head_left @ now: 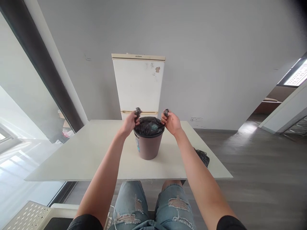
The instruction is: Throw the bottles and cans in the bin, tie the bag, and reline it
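Observation:
A brownish-mauve trash can (pixel 149 147) with a dark rim stands upright on the table in front of me. Inside it sits a black trash bag (pixel 148 126), its edges drawn up on both sides. My left hand (pixel 130 123) is closed around a gathered end of the bag, to the left of the rim. On the opposite side, my right hand (pixel 171 122) pinches another bunched end of the bag, just above the rim. What lies under the bag's folds is hidden.
Another crumpled black plastic bag (pixel 202 157) lies on the white table (pixel 100 153) near its right edge, partly behind my right forearm. Beyond the table stands a white refrigerator (pixel 139 84) against the grey wall. A perforated plastic crate (pixel 31 215) is at lower left.

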`<act>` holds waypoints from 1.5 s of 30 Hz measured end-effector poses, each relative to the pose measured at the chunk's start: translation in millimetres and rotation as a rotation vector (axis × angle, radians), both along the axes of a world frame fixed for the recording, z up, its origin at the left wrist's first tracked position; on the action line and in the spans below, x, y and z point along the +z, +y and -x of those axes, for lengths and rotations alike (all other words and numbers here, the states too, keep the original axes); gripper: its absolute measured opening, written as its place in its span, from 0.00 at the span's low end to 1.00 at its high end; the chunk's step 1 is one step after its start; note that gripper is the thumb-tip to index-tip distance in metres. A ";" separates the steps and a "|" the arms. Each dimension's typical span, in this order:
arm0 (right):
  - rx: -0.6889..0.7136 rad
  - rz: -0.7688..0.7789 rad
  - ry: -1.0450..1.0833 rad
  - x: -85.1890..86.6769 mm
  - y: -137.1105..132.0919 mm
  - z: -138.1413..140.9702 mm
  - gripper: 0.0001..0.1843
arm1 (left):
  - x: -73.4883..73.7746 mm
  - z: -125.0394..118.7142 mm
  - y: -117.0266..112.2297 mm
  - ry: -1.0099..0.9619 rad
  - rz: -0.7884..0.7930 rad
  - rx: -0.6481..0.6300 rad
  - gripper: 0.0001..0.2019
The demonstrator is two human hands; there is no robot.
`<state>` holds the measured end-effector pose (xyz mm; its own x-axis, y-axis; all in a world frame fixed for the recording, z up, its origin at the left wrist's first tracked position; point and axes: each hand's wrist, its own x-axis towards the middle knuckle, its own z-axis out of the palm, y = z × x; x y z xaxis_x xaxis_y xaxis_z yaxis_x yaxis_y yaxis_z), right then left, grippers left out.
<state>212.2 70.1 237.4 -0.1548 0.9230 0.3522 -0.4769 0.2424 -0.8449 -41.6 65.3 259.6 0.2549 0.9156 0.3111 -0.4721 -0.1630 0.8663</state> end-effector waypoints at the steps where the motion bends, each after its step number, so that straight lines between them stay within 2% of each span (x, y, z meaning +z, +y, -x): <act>1: 0.017 -0.010 -0.060 4.0 0.3 0.9 0.13 | 1.0 -4.0 -1.6 0.083 -0.031 0.023 0.04; 3: 0.002 -0.035 -0.215 8.7 1.1 3.9 0.20 | -0.1 -10.7 -1.7 0.256 -0.126 0.113 0.06; 6: -0.032 -0.102 -0.433 9.2 2.5 12.4 0.15 | -6.4 -19.7 2.0 0.437 -0.256 0.210 0.05; 9: -0.060 -0.220 -0.481 7.1 2.9 22.0 0.12 | -12.0 -28.7 4.3 0.477 -0.303 0.210 0.16; 12: -0.123 -0.229 -0.492 5.3 3.3 26.3 0.11 | -14.1 -33.7 2.9 0.562 -0.381 0.183 0.11; 15: -0.132 -0.158 -0.655 2.8 4.2 24.8 0.11 | -13.7 -32.9 -1.0 0.659 -0.461 0.196 0.09; 18: -0.171 -0.232 -0.804 0.4 4.7 23.5 0.13 | -13.1 -31.8 -4.7 0.655 -0.482 0.197 0.10; 21: -0.156 -0.347 -0.842 -0.7 4.2 26.3 0.14 | -13.8 -35.2 -6.3 0.625 -0.494 0.184 0.13; 24: -0.119 -0.385 -0.835 -0.9 2.5 30.7 0.12 | -15.6 -41.1 -8.3 0.570 -0.424 0.344 0.14; 26: -0.141 -0.351 -0.824 -1.0 -0.3 32.1 0.12 | -16.8 -44.5 -10.9 0.527 -0.373 0.444 0.13; 30: -0.178 -0.304 -0.731 -1.5 -13.2 31.4 0.20 | -17.9 -48.8 -15.9 0.433 -0.261 0.521 0.08; 33: -0.392 -0.403 -0.722 -4.7 -25.4 32.0 0.15 | -17.6 -50.7 -19.3 0.455 -0.237 0.592 0.07; 36: -0.596 -0.528 -0.830 -11.7 -33.0 34.6 0.03 | -17.7 -52.7 -23.5 0.564 -0.362 0.696 0.09; 40: -0.799 -0.589 -1.071 -21.4 -37.1 39.7 0.19 | -19.6 -57.0 -26.6 0.707 -0.449 0.762 0.10; 45: -0.993 -0.647 -1.304 -23.4 -45.6 45.0 0.24 | -16.8 -62.6 -25.3 0.785 -0.473 0.747 0.12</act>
